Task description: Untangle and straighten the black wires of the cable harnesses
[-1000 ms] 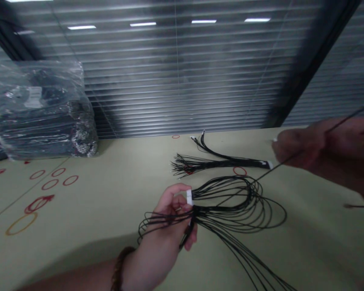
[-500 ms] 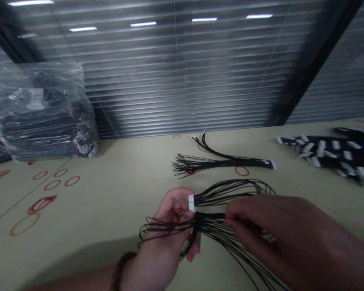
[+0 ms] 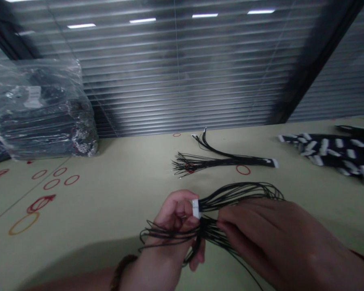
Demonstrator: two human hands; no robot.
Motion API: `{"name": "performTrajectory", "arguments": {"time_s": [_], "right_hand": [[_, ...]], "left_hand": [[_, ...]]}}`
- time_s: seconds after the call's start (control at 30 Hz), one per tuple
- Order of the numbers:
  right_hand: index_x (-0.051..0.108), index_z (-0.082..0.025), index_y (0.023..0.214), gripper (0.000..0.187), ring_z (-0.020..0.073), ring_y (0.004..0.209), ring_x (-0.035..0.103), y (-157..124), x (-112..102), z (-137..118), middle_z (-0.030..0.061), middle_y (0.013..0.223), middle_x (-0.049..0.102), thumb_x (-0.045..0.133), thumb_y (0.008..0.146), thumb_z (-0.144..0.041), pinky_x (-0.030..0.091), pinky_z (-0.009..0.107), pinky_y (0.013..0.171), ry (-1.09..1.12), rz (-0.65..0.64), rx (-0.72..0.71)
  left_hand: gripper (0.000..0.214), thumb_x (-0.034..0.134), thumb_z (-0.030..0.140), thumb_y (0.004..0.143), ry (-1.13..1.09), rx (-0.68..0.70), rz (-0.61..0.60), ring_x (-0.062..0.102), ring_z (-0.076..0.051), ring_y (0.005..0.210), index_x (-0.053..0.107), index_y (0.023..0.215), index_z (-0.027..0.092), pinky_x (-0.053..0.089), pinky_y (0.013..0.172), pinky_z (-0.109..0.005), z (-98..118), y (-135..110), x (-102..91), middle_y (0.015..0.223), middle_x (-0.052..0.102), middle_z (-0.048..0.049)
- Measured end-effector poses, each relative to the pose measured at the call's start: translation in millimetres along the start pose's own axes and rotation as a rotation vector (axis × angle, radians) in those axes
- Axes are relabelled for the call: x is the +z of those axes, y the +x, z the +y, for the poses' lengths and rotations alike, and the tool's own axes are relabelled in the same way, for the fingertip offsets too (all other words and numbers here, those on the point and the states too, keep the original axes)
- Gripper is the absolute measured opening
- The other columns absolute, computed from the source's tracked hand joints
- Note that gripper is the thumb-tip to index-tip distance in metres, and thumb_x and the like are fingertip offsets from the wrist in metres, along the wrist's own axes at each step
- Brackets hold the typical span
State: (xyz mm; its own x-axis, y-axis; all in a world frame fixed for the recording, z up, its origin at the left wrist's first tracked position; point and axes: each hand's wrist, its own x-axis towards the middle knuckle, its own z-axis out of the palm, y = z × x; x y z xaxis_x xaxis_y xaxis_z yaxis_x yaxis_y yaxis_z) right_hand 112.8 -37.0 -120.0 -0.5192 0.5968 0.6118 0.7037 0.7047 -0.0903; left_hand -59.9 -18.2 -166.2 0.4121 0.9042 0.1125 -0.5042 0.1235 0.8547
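My left hand [image 3: 176, 230] is closed on a black wire harness [image 3: 242, 190], its fingers and thumb about a white connector [image 3: 195, 208]. Thin black wires loop from the connector toward the right, and others lie back across my left palm and wrist. A bunch of the wires meets just below the connector. My right hand [image 3: 269, 234] pinches wires of this same harness, a short way right of where they gather. Its fingertips are partly hidden behind the back of the hand.
Behind my hands lies another black wire harness [image 3: 230, 162], with a red rubber band [image 3: 243, 169] beside it. A pile of harnesses with white connectors [image 3: 336, 151] lies at right. Left are a clear plastic bag [image 3: 45, 117], several red bands and a yellow band [image 3: 23, 223]. Window blinds [image 3: 176, 72] stand behind.
My right hand has moved slightly left, closer to the white connector, still pinching wires. My left hand and the connector have shifted slightly right and down.
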Motion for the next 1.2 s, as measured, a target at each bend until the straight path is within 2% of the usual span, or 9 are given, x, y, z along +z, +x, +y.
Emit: {"name": "performTrajectory", "arguments": {"time_s": [0.2, 0.33, 0.5, 0.6, 0.8, 0.93, 1.2], "right_hand": [[0.052, -0.02, 0.091, 0.025, 0.0096, 0.063, 0.055, -3, 1, -1, -0.0034, 0.077, 0.061, 0.028, 0.099, -0.02, 0.037, 0.027, 0.059, -0.008, -0.018, 0.022], [0.049, -0.02, 0.086, 0.019, 0.0097, 0.06, 0.052, -4, 2, -1, -0.0043, 0.072, 0.057, 0.034, 0.096, -0.015, 0.034, 0.027, 0.055, 0.023, -0.048, 0.048], [0.05, -0.021, 0.088, 0.018, 0.0123, 0.06, 0.053, -6, 2, -2, -0.0029, 0.075, 0.058, 0.035, 0.093, -0.012, 0.032, 0.029, 0.053, -0.025, -0.054, 0.055], [0.049, -0.021, 0.085, 0.019, 0.012, 0.058, 0.051, -7, 2, -3, -0.0035, 0.071, 0.057, 0.035, 0.094, -0.013, 0.032, 0.029, 0.052, -0.016, -0.061, 0.068], [0.047, -0.021, 0.076, 0.027, 0.0131, 0.059, 0.051, -6, 8, -5, -0.0025, 0.068, 0.054, 0.031, 0.097, -0.019, 0.034, 0.029, 0.053, 0.033, -0.051, 0.073], [0.049, -0.02, 0.079, 0.025, 0.0134, 0.062, 0.052, -3, 10, -4, -0.0021, 0.071, 0.056, 0.032, 0.097, -0.018, 0.035, 0.03, 0.056, -0.006, -0.041, 0.056], [0.052, -0.018, 0.082, 0.019, 0.0148, 0.065, 0.052, 3, 4, 0, 0.0003, 0.076, 0.059, 0.038, 0.094, -0.014, 0.035, 0.03, 0.059, -0.047, -0.017, 0.016]], "left_hand": [[0.012, 0.056, 0.028, 0.088, 0.049, 0.038, -0.044, 0.054, 0.001, 0.042, 0.055, 0.1, 0.032, 0.038, 0.036, -0.004, -3, -2, -7.0, 0.078, 0.048, 0.0072], [0.017, 0.054, 0.026, 0.09, 0.079, 0.114, -0.086, 0.056, 0.0, 0.043, 0.055, 0.104, 0.035, 0.04, 0.037, -0.004, -8, -3, -10.3, 0.078, 0.048, 0.0063], [0.017, 0.056, 0.023, 0.089, 0.085, 0.132, -0.013, 0.057, 0.0, 0.043, 0.056, 0.103, 0.032, 0.039, 0.037, -0.004, -10, -3, -8.5, 0.077, 0.05, 0.006], [0.018, 0.056, 0.024, 0.089, 0.068, 0.17, -0.085, 0.056, 0.0, 0.042, 0.055, 0.105, 0.033, 0.04, 0.036, -0.004, -11, -3, -8.8, 0.077, 0.052, 0.0059], [0.017, 0.056, 0.021, 0.089, 0.115, 0.117, -0.052, 0.058, 0.001, 0.045, 0.056, 0.103, 0.031, 0.04, 0.039, -0.002, -11, -6, -8.6, 0.08, 0.053, 0.0057], [0.017, 0.052, 0.02, 0.091, 0.054, 0.161, -0.142, 0.054, 0.002, 0.042, 0.053, 0.104, 0.031, 0.039, 0.037, -0.003, -13, -3, -11.5, 0.079, 0.051, 0.0067], [0.004, 0.05, 0.025, 0.092, 0.177, 0.045, 0.01, 0.05, 0.002, 0.041, 0.049, 0.096, 0.026, 0.036, 0.037, -0.005, 0, 0, -4.9, 0.074, 0.053, 0.0075]]}}
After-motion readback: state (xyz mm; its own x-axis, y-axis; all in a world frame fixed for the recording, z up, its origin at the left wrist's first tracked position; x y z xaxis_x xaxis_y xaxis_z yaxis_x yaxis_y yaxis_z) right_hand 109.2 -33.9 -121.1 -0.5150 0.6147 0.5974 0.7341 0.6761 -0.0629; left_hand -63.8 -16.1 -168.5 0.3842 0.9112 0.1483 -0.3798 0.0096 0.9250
